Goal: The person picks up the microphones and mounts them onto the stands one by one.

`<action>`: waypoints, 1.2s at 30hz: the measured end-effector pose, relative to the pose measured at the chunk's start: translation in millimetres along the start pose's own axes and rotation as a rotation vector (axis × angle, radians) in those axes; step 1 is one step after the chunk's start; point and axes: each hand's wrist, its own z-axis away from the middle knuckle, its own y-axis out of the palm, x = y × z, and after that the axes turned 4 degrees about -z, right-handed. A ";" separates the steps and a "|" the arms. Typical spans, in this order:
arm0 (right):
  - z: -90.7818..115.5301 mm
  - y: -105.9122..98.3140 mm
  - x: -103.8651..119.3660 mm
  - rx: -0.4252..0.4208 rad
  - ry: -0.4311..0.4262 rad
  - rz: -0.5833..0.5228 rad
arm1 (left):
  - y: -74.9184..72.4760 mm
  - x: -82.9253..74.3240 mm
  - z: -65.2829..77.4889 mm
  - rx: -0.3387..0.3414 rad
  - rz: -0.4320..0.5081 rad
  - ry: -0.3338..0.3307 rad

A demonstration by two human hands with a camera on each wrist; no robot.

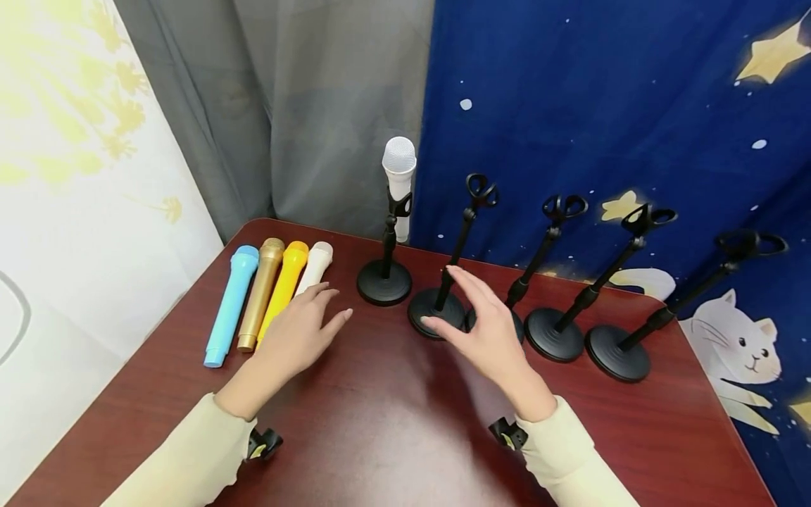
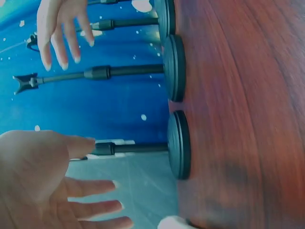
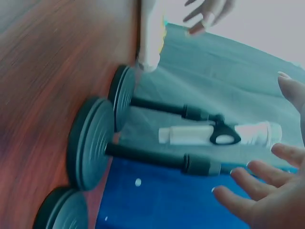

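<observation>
Cream sleeves (image 1: 184,451) lie nearest us, each with a small black device (image 1: 262,443) at the wrist, over a red-brown counter (image 1: 393,422). We see the left hand (image 1: 298,327) above the yellow microphone (image 1: 287,274) and the lying white microphone (image 1: 315,267), its fingers apart and gently bent; whether it touches either, we cannot tell. Beside these lie a gold microphone (image 1: 261,296) and, outermost, a blue microphone (image 1: 230,310). We find the right hand (image 1: 484,331) near the second stand (image 1: 460,239), thumb and fingers spread apart, partly covering the third stand (image 1: 535,262). Left of it, the first stand (image 1: 384,282) bears another white microphone (image 1: 399,158), nearly upright in its clip. Farther right we see the fourth stand (image 1: 588,296) and fifth stand (image 1: 661,319)
</observation>
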 end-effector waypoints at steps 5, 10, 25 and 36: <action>9.3 -11.9 -10.7 -0.031 0.141 -0.022 | -2.1 15.9 -1.9 0.001 -0.063 -0.116; 13.4 -14.1 -18.3 -0.048 0.262 -0.094 | 3.4 28.8 -15.6 0.083 -0.126 -0.212; 1.3 -2.5 -37.0 -0.016 0.431 -0.319 | 41.1 21.3 -64.3 0.072 -0.399 -0.281; -11.6 25.5 -39.9 -0.057 0.447 -0.370 | 54.7 27.6 -77.4 0.141 -0.400 -0.331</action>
